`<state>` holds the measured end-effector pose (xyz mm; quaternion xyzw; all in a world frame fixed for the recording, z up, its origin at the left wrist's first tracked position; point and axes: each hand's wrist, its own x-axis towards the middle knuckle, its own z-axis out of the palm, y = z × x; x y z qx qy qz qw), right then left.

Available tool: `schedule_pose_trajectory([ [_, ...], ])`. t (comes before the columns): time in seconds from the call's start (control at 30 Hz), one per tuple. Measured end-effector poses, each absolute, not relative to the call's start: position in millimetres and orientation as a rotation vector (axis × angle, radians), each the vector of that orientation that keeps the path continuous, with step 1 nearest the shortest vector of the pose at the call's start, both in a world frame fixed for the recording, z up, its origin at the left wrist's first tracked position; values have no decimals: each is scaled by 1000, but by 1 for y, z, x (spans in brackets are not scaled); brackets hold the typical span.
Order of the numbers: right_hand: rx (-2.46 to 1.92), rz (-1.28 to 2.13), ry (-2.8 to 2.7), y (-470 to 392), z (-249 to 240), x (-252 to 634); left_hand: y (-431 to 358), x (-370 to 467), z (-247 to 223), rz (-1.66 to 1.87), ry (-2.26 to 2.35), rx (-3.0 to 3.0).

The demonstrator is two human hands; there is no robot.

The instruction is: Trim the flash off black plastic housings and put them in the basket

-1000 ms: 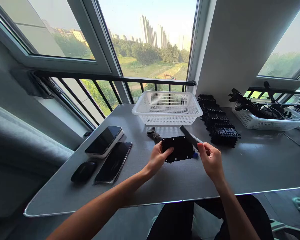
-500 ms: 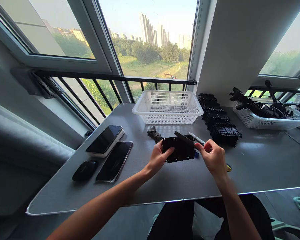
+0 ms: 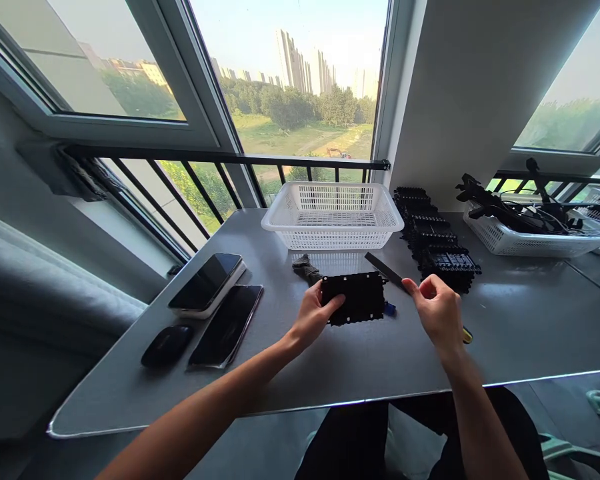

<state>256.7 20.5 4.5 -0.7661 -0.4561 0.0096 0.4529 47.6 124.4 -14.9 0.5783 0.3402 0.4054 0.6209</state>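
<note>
My left hand (image 3: 316,311) grips a thin black plastic panel (image 3: 360,300) by its left end, thumb on its face. Small tabs and notches run along the panel's edges. My right hand (image 3: 436,313) is closed round a flat file with a dark blade (image 3: 385,269); its yellow and black handle end (image 3: 467,335) shows beyond the wrist. The blade points up and left, apart from the panel by a small gap at its right end. Behind the panel lie a small blue object (image 3: 390,309) and a crumpled dark grey item (image 3: 306,268), both partly hidden.
A white plastic basket (image 3: 333,239) stands at the back by the window. Black slotted parts (image 3: 433,237) are stacked right of it. Farther right, another white basket (image 3: 535,248) holds black parts and cables. Phones (image 3: 227,327), a white-sided box (image 3: 207,283) and a black rounded case (image 3: 167,345) lie left.
My right hand has moved right, drawing the file's blade off the panel's upper right corner. A white pen-like object seen behind the blade no longer shows. My left hand still holds the panel.
</note>
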Motion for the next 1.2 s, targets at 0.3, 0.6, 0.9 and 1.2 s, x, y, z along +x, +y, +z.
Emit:
schedule_pose_trajectory([
  [0.3, -1840, 143, -1269, 23, 1, 234, 120, 48, -12, 901, 780, 1351],
  [0.6, -1842, 78, -1189, 19, 4, 251, 120, 48, -10, 873, 796, 1278],
  [0.9, -1885, 22, -1172, 21, 4, 254, 123, 46, -12, 909, 795, 1346],
  [1.2, -1841, 149, -1294, 21, 2, 238, 122, 46, -12, 881, 785, 1335],
])
